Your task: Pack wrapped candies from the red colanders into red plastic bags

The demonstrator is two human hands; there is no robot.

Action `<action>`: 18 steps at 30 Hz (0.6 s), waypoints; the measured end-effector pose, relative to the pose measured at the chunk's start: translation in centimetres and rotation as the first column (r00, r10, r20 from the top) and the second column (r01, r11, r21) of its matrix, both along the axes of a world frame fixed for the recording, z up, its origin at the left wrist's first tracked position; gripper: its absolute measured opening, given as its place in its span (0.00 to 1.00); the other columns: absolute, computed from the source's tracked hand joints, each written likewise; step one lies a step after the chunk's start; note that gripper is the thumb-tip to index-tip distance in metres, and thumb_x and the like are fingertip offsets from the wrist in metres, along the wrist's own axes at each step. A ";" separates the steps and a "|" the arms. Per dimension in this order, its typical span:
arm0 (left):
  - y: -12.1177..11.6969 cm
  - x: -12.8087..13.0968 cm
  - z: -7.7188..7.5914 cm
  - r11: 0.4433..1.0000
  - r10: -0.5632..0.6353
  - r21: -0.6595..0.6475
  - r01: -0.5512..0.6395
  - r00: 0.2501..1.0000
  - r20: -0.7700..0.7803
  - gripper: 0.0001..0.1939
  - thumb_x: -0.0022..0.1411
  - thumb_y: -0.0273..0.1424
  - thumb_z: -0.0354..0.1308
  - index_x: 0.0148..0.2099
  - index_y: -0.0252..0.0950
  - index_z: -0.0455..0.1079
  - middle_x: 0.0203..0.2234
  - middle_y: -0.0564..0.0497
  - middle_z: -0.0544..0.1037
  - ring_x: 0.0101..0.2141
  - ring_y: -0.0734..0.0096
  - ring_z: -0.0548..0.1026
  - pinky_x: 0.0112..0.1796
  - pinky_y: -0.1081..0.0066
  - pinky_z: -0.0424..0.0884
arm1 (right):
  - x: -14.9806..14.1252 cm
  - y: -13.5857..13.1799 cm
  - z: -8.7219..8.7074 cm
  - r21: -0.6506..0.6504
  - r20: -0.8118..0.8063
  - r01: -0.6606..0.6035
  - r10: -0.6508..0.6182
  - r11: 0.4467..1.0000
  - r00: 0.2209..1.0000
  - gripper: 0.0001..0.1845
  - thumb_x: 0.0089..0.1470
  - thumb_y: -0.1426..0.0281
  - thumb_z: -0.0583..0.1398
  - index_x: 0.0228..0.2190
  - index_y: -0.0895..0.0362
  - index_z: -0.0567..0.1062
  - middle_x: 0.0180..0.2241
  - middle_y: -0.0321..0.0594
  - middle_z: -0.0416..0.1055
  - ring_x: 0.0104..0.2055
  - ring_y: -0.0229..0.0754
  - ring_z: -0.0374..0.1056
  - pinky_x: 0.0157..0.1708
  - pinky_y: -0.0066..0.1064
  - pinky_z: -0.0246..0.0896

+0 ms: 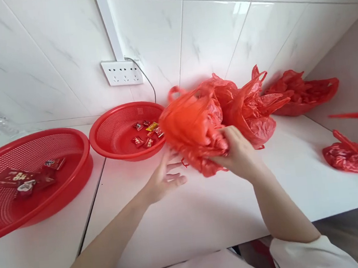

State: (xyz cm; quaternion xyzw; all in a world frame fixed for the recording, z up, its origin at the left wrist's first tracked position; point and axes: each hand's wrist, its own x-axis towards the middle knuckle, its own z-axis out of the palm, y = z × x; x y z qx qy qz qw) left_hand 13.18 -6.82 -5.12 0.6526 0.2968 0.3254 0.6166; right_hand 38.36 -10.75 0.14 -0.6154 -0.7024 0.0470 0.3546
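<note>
My right hand (237, 153) is closed around a bunched red plastic bag (191, 128), lifted above the white table. Part of the bag is blurred. Beside its lower left edge is my left hand (164, 178), fingers apart and nothing in them; its upper fingers are partly smeared and close to the bag. Directly behind the left hand stands a round red plastic basket (130, 154) with several small wrapped candies (147, 133) in it. More red plastic bags (250, 109) stand just beyond the right hand.
At the left, a larger red basket (76, 196) holds several wrapped packets (27, 180). Another red container (324, 89) with red plastic sits at the back right. A tied red bag (348, 159) lies at the right. A socket panel (123, 73) with a cable is on the tiled wall.
</note>
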 end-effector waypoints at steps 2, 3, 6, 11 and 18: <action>0.3 1.8 0.9 0.998 -0.045 -0.036 0.053 0.979 0.197 0.30 0.57 0.35 0.65 0.61 0.41 0.64 0.57 0.42 0.69 0.55 0.52 0.70 0.52 0.56 0.69 | -1.7 -0.4 1.1 -0.138 -0.025 -0.237 0.235 0.962 0.972 0.30 0.45 0.55 0.68 0.47 0.53 0.68 0.44 0.42 0.68 0.43 0.46 0.67 0.39 0.35 0.64; 0.6 2.4 1.2 0.997 -0.021 -0.073 0.041 0.966 0.259 0.25 0.57 0.33 0.64 0.57 0.40 0.68 0.54 0.44 0.73 0.54 0.53 0.71 0.53 0.57 0.69 | -2.3 -0.5 1.5 -0.180 -0.054 -0.304 0.299 0.936 0.953 0.29 0.45 0.57 0.68 0.47 0.53 0.68 0.43 0.41 0.69 0.40 0.44 0.67 0.38 0.34 0.64; 1.6 2.7 1.4 0.971 0.156 -0.223 -0.087 0.935 0.319 0.16 0.52 0.27 0.65 0.46 0.38 0.74 0.42 0.48 0.80 0.47 0.56 0.76 0.46 0.62 0.73 | -2.7 -0.5 2.3 -0.134 -0.157 -0.296 0.275 0.946 0.949 0.13 0.49 0.67 0.64 0.39 0.55 0.71 0.36 0.36 0.70 0.35 0.39 0.66 0.35 0.30 0.62; 3.3 0.6 0.9 0.876 0.417 -0.373 -0.305 0.868 0.270 0.11 0.43 0.25 0.66 0.33 0.35 0.73 0.26 0.52 0.77 0.30 0.65 0.77 0.30 0.71 0.72 | -0.7 0.2 2.7 0.075 -0.420 -0.119 0.140 0.990 0.896 0.05 0.47 0.78 0.56 0.25 0.57 0.69 0.25 0.32 0.64 0.28 0.34 0.60 0.27 0.26 0.55; 5.2 -2.0 0.0 0.763 0.601 -0.435 -0.478 0.772 0.208 0.09 0.43 0.29 0.65 0.27 0.34 0.68 0.21 0.55 0.74 0.24 0.72 0.73 0.26 0.73 0.70 | 2.4 1.2 2.2 0.200 -0.741 0.369 -0.106 0.908 0.663 0.16 0.49 0.69 0.61 0.17 0.56 0.61 0.17 0.28 0.53 0.20 0.31 0.48 0.18 0.25 0.43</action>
